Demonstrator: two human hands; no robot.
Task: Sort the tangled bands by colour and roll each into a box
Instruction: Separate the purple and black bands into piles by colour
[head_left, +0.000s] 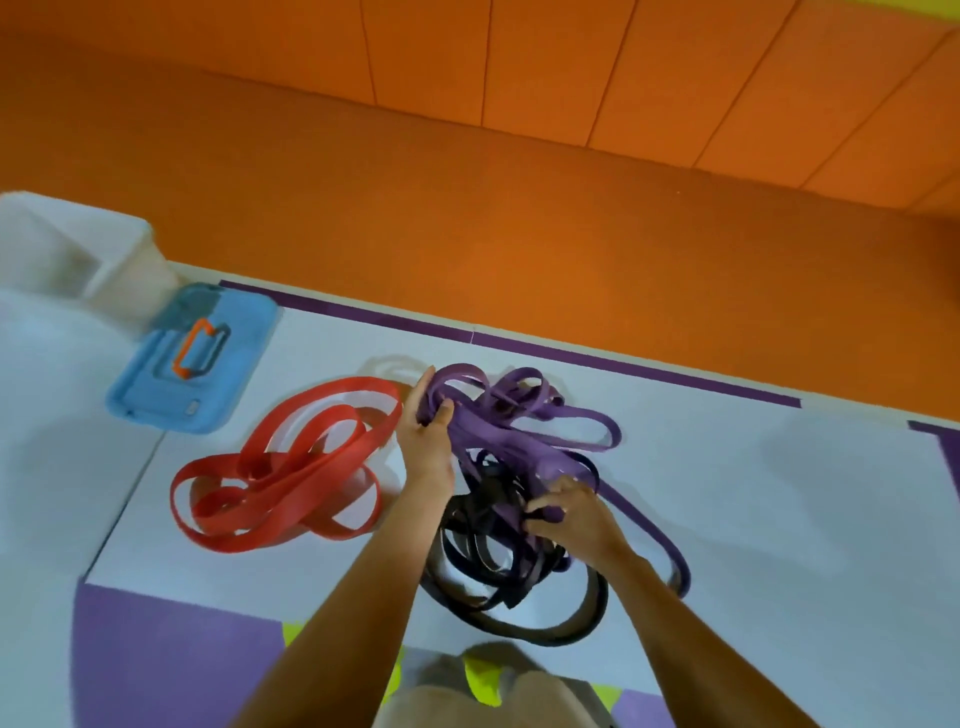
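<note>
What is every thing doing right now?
red bands, loose heap of their own.
purple bands, tangled with the black ones.
black bands, tangled with the purple.
white box, open.
blue lid, off, lying flat beside the box.
left hand, grips purple bands.
right hand, pinches purple bands.

The left hand (423, 431) and right hand (571, 514) are bare. Back from the fingers, the left forearm (363, 587) and right forearm (691, 634) are uncovered to the lower edge. Between the forearms, farthest from the fingers, lies creased beige clothing (457, 701), greyer along its fingerward edge.
</note>
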